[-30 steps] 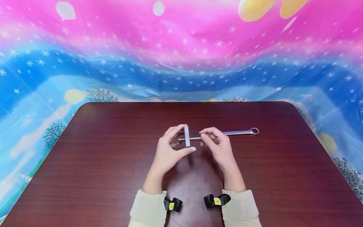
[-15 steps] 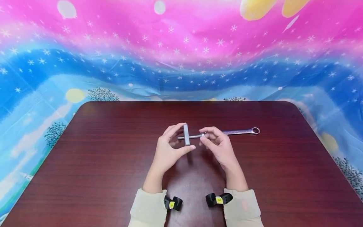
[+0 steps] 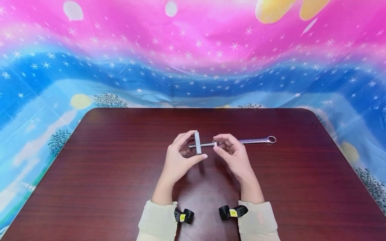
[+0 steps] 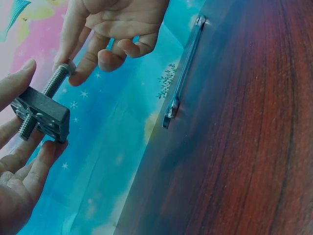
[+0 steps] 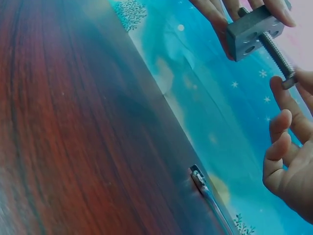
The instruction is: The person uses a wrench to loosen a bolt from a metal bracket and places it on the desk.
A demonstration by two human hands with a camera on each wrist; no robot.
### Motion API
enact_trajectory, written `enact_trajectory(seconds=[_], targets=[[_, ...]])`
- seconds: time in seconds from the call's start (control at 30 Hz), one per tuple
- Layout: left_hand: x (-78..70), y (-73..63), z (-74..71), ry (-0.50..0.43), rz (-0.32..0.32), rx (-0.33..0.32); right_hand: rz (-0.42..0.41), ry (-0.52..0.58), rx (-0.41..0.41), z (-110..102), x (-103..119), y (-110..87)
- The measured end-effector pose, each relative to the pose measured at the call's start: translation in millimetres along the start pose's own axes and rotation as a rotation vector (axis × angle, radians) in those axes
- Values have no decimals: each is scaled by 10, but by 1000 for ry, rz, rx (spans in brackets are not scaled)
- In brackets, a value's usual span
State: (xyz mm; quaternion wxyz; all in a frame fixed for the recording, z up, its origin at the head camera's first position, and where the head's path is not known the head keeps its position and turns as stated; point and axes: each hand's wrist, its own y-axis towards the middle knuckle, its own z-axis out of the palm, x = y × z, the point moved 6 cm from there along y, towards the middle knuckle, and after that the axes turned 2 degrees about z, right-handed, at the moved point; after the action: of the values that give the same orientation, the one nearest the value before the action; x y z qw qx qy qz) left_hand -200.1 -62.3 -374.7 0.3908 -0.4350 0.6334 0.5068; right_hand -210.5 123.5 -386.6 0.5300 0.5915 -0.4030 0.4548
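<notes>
Head view faces forward, down; nearer wrist views share the bolt (image 4: 55,82).

Bolt (image 3: 206,145) through block (image 3: 197,143), wrench (image 3: 256,141) on table (image 3: 90,174)

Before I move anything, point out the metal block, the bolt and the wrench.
Metal block (image 5: 248,25): right wrist view, on its long side.
Bolt (image 4: 55,82): left wrist view, on the threaded shaft.
Wrench (image 3: 257,141): head view, on the handle.
</notes>
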Motion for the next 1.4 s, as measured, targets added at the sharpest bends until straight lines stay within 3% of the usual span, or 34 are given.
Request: enact_trajectory(seconds=[0.23,0.7,0.8,0.97,1.1,1.4], targets=[[0,-1,-10,-12,4,-1,11,-8,17,13,-18,-7],[-16,-8,32,-19,-6,15,56,58,-173,15,-43,22],[-19,-4,31,-22,-3,14,33,88,-163,21,-26,21],[-13,-1,13,-21,-2,0,-31,25,-69,6,5,4],[-9,-6,-2,-11,-6,-8,-34,-4,-11,6,10,-7],[-20,-4,17,-19,-3,7,25,58,-85,13,-32,22]])
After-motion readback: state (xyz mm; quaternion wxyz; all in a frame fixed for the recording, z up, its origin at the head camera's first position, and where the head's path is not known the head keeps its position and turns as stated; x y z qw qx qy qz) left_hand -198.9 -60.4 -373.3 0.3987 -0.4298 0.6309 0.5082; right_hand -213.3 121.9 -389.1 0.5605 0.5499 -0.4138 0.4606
